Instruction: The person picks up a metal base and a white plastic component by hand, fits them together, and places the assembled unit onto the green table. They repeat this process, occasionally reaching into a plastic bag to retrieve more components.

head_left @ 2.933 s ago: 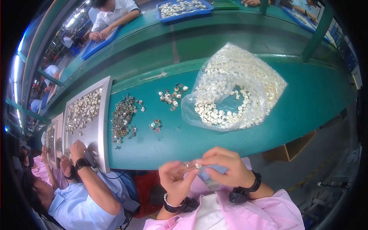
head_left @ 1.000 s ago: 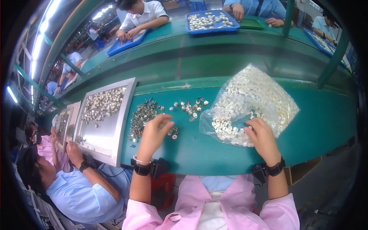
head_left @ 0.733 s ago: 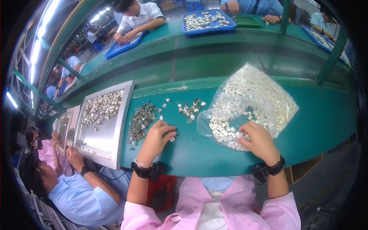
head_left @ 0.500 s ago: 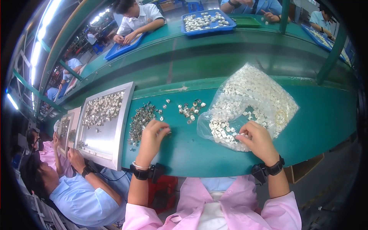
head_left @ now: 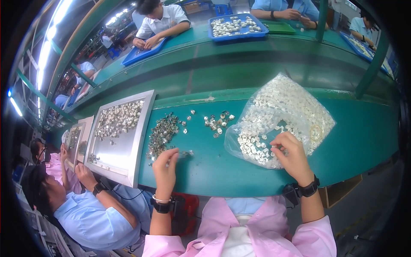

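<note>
So on my feed the left hand (head_left: 165, 169) is down on the green-topped bench (head_left: 214, 167), right at the near end of a long pile of small dark metallic parts (head_left: 162, 133). Its fingers (head_left: 171, 153) are curled in and bunched together, tips touching a few loose pieces at the pile's edge. Looks like a pinch, but I honestly can't tell whether there's actually a part between them, everything's too tiny from up here.

The right hand (head_left: 292, 156) sits on the near edge of a big clear plastic bag of small silvery-white parts (head_left: 282, 115). Fingers (head_left: 278, 143) are bent and close together, tips pressed against the bag's mouth where the parts spill toward me. Again can't tell if it's gripping a piece or just the plastic. Both wrists have black bands on.

The bag lies flat on the bench, right of centre, crumpled, its fat end away from me. Between bag and dark pile there's a small scatter of loose shiny parts (head_left: 218, 122), clear of both. Left of the pile, just beside it, a rectangular grey metal tray (head_left: 143, 128) holds more silvery parts in its far half. A neighbour in a light blue shirt (head_left: 92, 218) sits at that tray.
</note>
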Demonstrator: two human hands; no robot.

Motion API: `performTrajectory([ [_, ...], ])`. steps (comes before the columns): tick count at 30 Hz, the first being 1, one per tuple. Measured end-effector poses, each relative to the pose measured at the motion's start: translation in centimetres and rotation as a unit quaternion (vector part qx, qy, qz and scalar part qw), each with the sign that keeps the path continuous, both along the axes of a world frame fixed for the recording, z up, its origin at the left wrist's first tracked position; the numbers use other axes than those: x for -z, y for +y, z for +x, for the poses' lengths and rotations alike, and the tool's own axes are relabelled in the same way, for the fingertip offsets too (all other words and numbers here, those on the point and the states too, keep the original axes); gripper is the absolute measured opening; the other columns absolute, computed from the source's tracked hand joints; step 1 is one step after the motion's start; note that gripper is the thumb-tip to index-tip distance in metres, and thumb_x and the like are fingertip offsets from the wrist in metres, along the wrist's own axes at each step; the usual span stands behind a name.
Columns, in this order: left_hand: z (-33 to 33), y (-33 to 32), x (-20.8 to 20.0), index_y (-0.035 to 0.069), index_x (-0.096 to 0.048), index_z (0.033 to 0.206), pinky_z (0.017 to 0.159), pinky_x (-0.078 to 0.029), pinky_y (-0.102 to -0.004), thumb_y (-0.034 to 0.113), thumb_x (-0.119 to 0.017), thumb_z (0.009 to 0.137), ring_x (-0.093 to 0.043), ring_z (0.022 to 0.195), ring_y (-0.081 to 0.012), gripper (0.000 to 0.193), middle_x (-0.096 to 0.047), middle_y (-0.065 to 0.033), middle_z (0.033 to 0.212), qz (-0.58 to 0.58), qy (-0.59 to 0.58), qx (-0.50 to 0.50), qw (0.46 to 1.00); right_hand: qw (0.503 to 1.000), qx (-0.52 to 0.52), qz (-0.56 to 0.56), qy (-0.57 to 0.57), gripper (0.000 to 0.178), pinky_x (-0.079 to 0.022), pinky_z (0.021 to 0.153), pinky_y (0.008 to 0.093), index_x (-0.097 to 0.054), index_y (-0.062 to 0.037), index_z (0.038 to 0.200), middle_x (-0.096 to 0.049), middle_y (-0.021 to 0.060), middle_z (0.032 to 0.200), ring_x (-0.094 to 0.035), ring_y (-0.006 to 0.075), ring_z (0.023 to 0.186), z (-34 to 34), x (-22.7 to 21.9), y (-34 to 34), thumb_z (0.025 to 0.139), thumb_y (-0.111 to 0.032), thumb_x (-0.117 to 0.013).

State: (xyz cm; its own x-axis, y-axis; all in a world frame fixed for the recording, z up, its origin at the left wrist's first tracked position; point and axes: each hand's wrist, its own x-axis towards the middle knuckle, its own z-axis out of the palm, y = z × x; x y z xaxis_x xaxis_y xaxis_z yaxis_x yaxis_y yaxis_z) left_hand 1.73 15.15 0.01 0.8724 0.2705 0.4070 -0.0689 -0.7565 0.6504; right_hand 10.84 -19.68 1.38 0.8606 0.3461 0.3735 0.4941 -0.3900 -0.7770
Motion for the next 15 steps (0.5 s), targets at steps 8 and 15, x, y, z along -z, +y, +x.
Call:
performTrajectory([
  [8, -1.5, -1.9, -0.3, -0.001, -0.062, 0.098, 0.065, -0.049, -0.0267, -0.004, -0.060, 0.083, -0.064, 0.077, -0.0196, 0.015, -0.064, -0.0127, 0.093, 0.041, -0.080, -0.072, 0.993, 0.999, 0.000, 0.029, 0.020, 0.013, -0.049, 0.063, 0.0246, -0.061, 0.0021, 0.087, -0.057, 0.0085, 0.087, -0.059, 0.0164, 0.076, 0.0, -0.1, 0.1, 0.075, 0.007, -0.063],
  [15, -2.2, -3.2, 1.1, -0.001, -0.061, 0.100, 0.066, -0.049, -0.0239, 0.001, -0.058, 0.088, -0.061, 0.077, -0.0097, 0.013, -0.065, -0.0036, 0.090, -0.275, -0.074, -0.052, 0.957, 0.998, -0.005, 0.046, 0.045, 0.012, -0.049, 0.065, 0.0234, -0.060, 0.0023, 0.087, -0.057, 0.0084, 0.087, -0.059, 0.0153, 0.076, -0.1, 0.0, 0.0, 0.076, 0.007, -0.062],
])
